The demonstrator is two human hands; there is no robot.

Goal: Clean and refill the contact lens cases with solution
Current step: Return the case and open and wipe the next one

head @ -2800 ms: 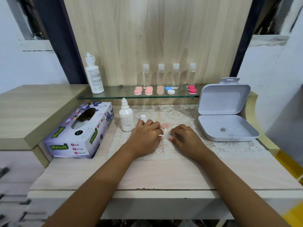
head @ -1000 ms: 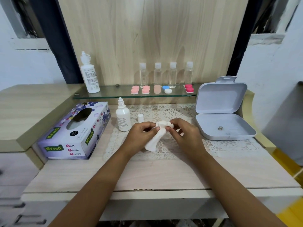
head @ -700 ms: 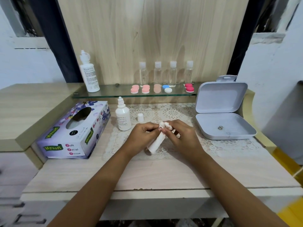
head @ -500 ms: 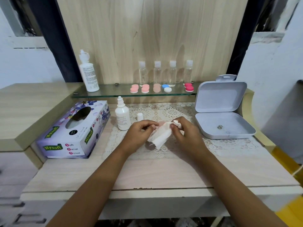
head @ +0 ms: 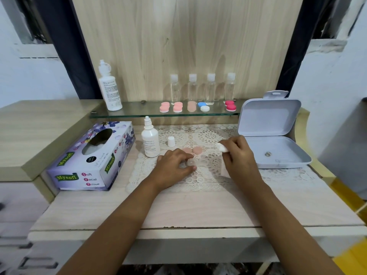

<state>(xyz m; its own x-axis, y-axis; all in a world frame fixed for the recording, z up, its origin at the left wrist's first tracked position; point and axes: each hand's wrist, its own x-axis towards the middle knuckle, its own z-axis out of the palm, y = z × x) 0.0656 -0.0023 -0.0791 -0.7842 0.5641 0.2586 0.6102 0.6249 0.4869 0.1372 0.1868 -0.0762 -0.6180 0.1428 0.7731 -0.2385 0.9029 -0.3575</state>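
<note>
My left hand (head: 174, 165) rests on the lace mat (head: 198, 181), its fingertips pinching a small clear lens case (head: 190, 161). Two pale pink caps (head: 192, 150) lie side by side just beyond it. My right hand (head: 236, 155) is off to the right, closed on a crumpled white tissue (head: 222, 147) that sticks out above the fingers. The small white solution bottle (head: 150, 141) stands uncapped to the left of the mat, its white cap (head: 171, 141) standing beside it.
A glass shelf (head: 139, 114) carries a tall white bottle (head: 110, 88), several clear bottles (head: 201, 88) and pink, blue-white and red lens cases (head: 198, 107). A tissue box (head: 93, 155) sits at the left. An open white box (head: 274, 135) sits at the right.
My hands have parted. The right hand carried the tissue off to the right, and the left hand lowered the clear case onto the mat, uncovering the two pink caps.
</note>
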